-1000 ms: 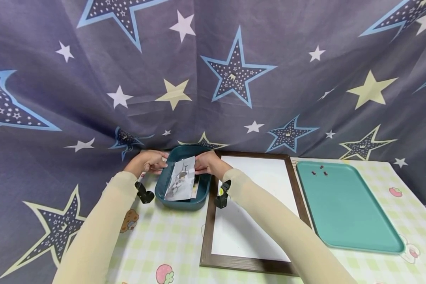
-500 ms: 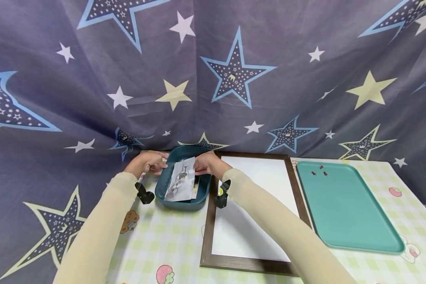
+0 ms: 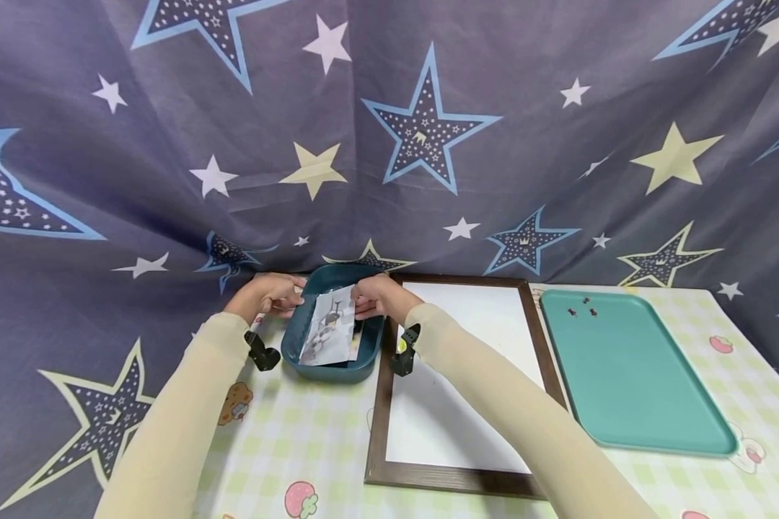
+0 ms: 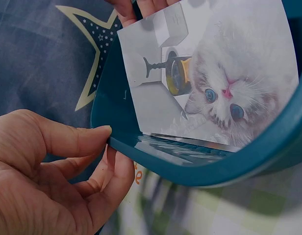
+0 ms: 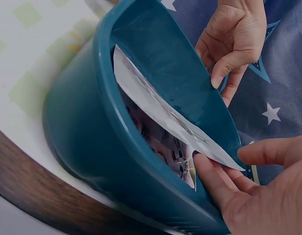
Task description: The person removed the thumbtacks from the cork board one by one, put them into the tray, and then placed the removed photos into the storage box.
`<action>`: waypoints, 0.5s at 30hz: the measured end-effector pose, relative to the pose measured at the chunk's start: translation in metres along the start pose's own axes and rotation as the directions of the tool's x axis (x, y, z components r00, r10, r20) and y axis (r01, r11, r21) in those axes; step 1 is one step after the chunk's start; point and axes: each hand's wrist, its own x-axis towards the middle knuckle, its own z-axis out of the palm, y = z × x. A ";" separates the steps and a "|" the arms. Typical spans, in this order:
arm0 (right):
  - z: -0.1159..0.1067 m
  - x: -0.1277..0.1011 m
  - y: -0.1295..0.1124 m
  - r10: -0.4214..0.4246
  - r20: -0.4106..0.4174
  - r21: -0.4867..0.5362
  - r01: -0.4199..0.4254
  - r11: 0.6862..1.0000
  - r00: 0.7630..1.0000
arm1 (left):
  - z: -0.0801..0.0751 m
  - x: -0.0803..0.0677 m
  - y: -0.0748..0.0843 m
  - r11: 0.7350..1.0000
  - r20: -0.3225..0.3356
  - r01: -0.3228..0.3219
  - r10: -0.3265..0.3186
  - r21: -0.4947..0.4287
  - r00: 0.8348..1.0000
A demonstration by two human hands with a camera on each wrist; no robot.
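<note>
Our right hand [image 5: 254,191] pinches the far corner of a glossy kitten photo [image 4: 210,78], tilted up out of the deep, rounded teal plastic bin [image 3: 332,360]; our left hand [image 4: 48,181] grips the bin's rim. Judging the lift underway, we next need it clear of the prints beneath.

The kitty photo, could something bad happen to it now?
Maybe. The right hand pinches only a corner of the kitty photo, so it might bend or crease. The left hand holds just the rim of the blue tub, which could tip and spill the other photos.
</note>
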 end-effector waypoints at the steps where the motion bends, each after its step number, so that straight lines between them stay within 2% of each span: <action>1: -0.001 0.004 0.001 0.000 -0.005 0.003 0.000 1.000 1.000 | 0.000 0.000 0.000 1.000 -0.001 -0.002 0.002 0.002 1.000; 3: -0.002 0.015 0.005 -0.001 -0.008 0.010 0.002 1.000 1.000 | 0.000 0.000 0.000 1.000 0.000 -0.009 0.009 0.006 1.000; 9: -0.005 0.016 0.005 0.007 0.064 0.061 -0.011 0.998 0.998 | 0.000 0.001 0.000 1.000 0.003 -0.016 0.016 0.011 1.000; 15: -0.006 0.013 0.004 0.038 0.103 0.064 -0.044 0.997 0.994 | 0.001 0.000 -0.002 1.000 -0.006 -0.018 0.018 0.016 1.000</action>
